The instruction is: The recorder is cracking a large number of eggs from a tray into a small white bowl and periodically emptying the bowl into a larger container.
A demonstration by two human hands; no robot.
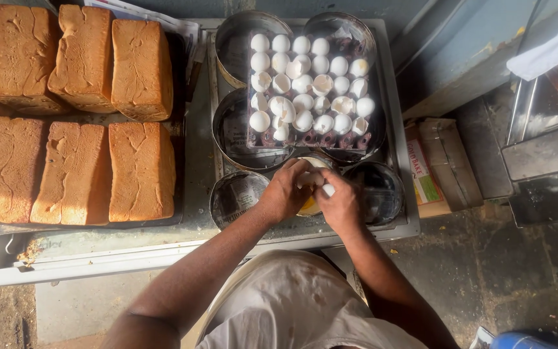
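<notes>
1. Six brown bread loaves [75, 116] lie in two rows of three on a dark tray [181, 136] at the left, each touching its neighbour.
2. Just right of the tray, an empty round metal tin [235, 196] lined with printed paper stands on the white table [98, 255].
3. The left hand [287, 190] and the right hand [339, 201] meet at their fingertips, pinching a white egg [321, 184] between them; how far the shell is parted cannot be told.
4. The egg is held directly over a round bowl [309, 205] with yellow liquid in it; the hands cover most of the bowl.
5. Behind the hands, a dark egg tray [310, 137] rests across several round metal tins [234, 39]. It holds whole white eggs and broken shells mixed together; its front row is bare.
6. Right of the right hand stands a dark round tin [382, 190], its contents unclear.
7. Farther right, off the table, a cardboard box [437, 165] sits on the floor near a metal stand [537, 148].
</notes>
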